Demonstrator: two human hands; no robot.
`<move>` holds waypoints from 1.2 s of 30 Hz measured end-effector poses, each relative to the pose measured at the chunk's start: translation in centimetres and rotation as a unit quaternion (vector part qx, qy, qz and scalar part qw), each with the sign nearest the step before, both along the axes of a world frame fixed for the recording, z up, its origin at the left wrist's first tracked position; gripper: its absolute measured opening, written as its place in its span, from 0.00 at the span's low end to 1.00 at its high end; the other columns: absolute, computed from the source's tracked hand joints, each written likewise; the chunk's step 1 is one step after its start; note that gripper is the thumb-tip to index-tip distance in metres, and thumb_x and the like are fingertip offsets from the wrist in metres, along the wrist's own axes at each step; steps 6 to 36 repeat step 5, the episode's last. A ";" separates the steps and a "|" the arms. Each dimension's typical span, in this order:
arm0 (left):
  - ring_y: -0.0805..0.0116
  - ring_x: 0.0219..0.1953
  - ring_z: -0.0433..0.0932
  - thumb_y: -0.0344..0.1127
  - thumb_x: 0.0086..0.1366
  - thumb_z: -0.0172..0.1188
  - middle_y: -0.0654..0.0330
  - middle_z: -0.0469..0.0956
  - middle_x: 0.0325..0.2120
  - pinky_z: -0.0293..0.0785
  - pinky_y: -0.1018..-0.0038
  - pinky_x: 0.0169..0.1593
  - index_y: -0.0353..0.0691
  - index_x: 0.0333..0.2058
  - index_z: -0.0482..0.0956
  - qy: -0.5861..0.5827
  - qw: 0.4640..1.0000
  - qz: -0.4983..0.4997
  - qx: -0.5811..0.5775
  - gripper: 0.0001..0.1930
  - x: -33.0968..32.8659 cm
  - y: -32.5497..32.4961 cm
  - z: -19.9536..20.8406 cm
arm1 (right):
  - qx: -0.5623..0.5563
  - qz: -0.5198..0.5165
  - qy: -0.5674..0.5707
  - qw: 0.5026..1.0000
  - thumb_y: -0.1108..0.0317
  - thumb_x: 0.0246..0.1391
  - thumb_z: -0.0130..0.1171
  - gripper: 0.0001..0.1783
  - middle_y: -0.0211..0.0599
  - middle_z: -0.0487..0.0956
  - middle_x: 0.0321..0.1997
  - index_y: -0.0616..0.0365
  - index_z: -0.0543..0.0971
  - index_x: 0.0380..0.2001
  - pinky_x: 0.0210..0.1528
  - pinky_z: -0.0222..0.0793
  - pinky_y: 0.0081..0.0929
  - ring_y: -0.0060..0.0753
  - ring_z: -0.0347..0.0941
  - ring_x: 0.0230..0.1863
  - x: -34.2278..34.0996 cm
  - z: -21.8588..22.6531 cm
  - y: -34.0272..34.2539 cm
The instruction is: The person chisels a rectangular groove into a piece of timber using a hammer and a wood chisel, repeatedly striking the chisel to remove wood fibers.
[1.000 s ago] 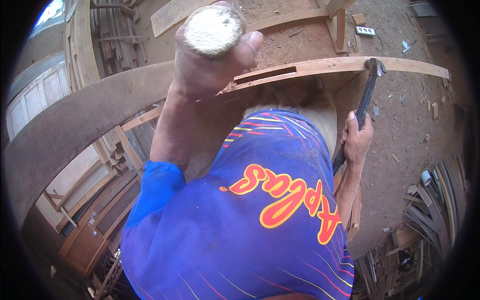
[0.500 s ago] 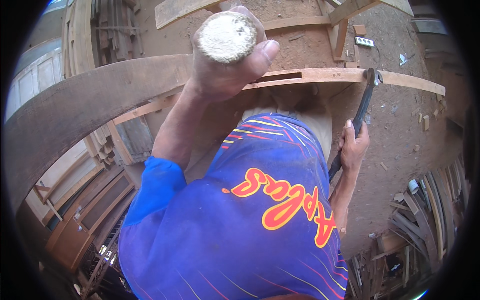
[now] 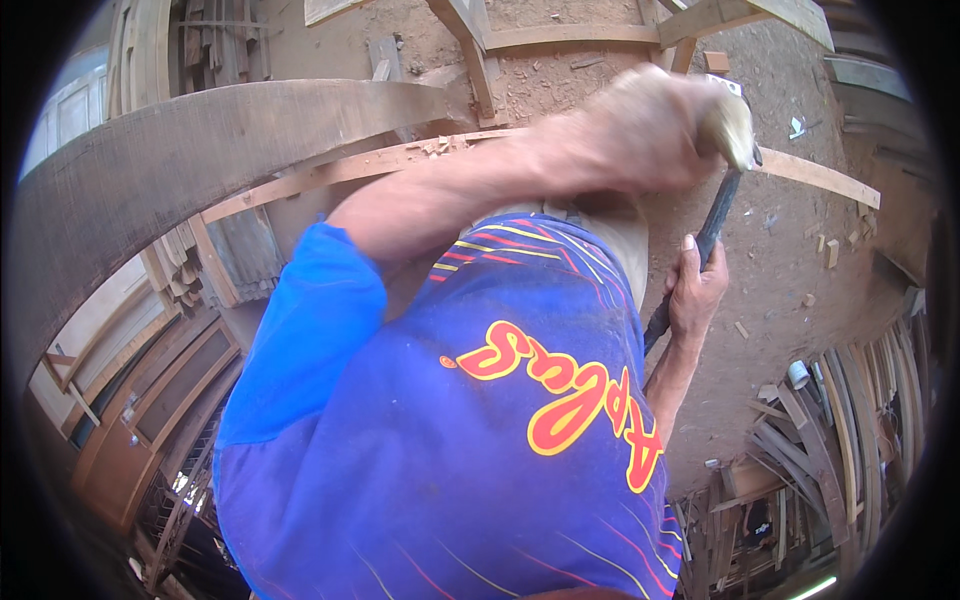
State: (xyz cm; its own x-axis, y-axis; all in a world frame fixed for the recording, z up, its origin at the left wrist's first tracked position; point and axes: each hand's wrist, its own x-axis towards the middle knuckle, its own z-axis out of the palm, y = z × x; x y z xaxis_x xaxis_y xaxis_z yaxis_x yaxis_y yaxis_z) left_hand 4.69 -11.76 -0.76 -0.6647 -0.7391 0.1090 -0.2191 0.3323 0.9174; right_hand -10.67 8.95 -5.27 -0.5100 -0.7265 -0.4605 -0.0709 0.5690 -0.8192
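My left hand [image 3: 655, 130], blurred by motion, is closed round a wooden club [image 3: 735, 132] with a rounded, pale, worn end. It reaches across to the right, over a long-handled dark tool [image 3: 717, 215]. My right hand [image 3: 695, 290] grips that tool's shaft lower down. The club's end overlaps the tool's metal head, mostly covering it; whether they touch I cannot tell. Beneath them runs a narrow light wooden beam [image 3: 825, 182], partly hidden by my left hand and forearm.
A broad dark plank [image 3: 200, 150] arches across the left. A wooden frame [image 3: 570, 36] stands ahead, with a brick-coloured block [image 3: 717, 62] beside it. Small offcuts [image 3: 832, 254] litter the dirt floor. Stacked timber strips [image 3: 855, 430] lie at lower right, framed panels [image 3: 165, 400] at lower left.
My left hand has swung from a raised place near the middle over to the right and down onto the tool's head, with the club. My right hand keeps its hold.
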 end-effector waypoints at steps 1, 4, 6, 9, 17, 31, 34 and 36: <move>0.51 0.35 0.86 0.33 0.60 0.63 0.44 0.84 0.31 0.84 0.61 0.39 0.37 0.43 0.81 -0.052 0.998 -0.044 0.015 0.13 -0.9 0.7 -0.4 | -0.001 0.004 0.001 1.000 0.64 0.67 0.58 0.10 0.22 0.68 0.19 0.58 0.72 0.39 0.15 0.56 0.17 0.14 0.62 0.13 -0.1 -0.4 0.3; 0.44 0.36 0.86 0.34 0.60 0.63 0.42 0.84 0.30 0.83 0.56 0.42 0.39 0.49 0.78 -0.120 0.990 -0.076 0.000 0.18 -2.5 2.3 -4.1 | 0.012 -0.010 0.032 0.999 0.62 0.66 0.59 0.12 0.24 0.70 0.20 0.59 0.74 0.43 0.16 0.59 0.18 0.16 0.63 0.14 -0.6 -1.6 0.7; 0.42 0.35 0.85 0.36 0.59 0.64 0.43 0.84 0.30 0.83 0.55 0.43 0.40 0.51 0.78 -0.106 0.992 -0.069 0.003 0.21 -2.6 2.3 -4.3 | 0.021 -0.037 0.027 0.999 0.61 0.66 0.59 0.13 0.25 0.71 0.20 0.59 0.74 0.44 0.16 0.60 0.18 0.17 0.64 0.14 -0.1 -1.1 1.2; 0.42 0.35 0.85 0.36 0.59 0.64 0.43 0.84 0.30 0.83 0.55 0.43 0.40 0.51 0.78 -0.106 0.992 -0.069 0.003 0.21 -2.6 2.3 -4.3 | 0.021 -0.037 0.027 0.999 0.61 0.66 0.59 0.13 0.25 0.71 0.20 0.59 0.74 0.44 0.16 0.60 0.18 0.17 0.64 0.14 -0.1 -1.1 1.2; 0.42 0.35 0.85 0.36 0.59 0.64 0.43 0.84 0.30 0.83 0.55 0.43 0.40 0.51 0.78 -0.106 0.992 -0.069 0.003 0.21 -2.6 2.3 -4.3 | 0.021 -0.037 0.027 0.999 0.61 0.66 0.59 0.13 0.25 0.71 0.20 0.59 0.74 0.44 0.16 0.60 0.18 0.17 0.64 0.14 -0.1 -1.1 1.2; 0.42 0.35 0.85 0.36 0.59 0.64 0.43 0.84 0.30 0.83 0.55 0.43 0.40 0.51 0.78 -0.106 0.992 -0.069 0.003 0.21 -2.6 2.3 -4.3 | 0.021 -0.037 0.027 0.999 0.61 0.66 0.59 0.13 0.25 0.71 0.20 0.59 0.74 0.44 0.16 0.60 0.18 0.17 0.64 0.14 -0.1 -1.1 1.2; 0.42 0.35 0.85 0.36 0.59 0.64 0.43 0.84 0.30 0.83 0.55 0.43 0.40 0.51 0.78 -0.106 0.992 -0.069 0.003 0.21 -2.6 2.3 -4.3 | 0.021 -0.037 0.027 0.999 0.61 0.66 0.59 0.13 0.25 0.71 0.20 0.59 0.74 0.44 0.16 0.60 0.18 0.17 0.64 0.14 -0.1 -1.1 1.2; 0.42 0.35 0.85 0.36 0.59 0.64 0.43 0.84 0.30 0.83 0.55 0.43 0.40 0.51 0.78 -0.106 0.992 -0.069 0.003 0.21 -2.6 2.3 -4.3 | 0.021 -0.037 0.027 0.999 0.61 0.66 0.59 0.13 0.25 0.71 0.20 0.59 0.74 0.44 0.16 0.60 0.18 0.17 0.64 0.14 -0.1 -1.1 1.2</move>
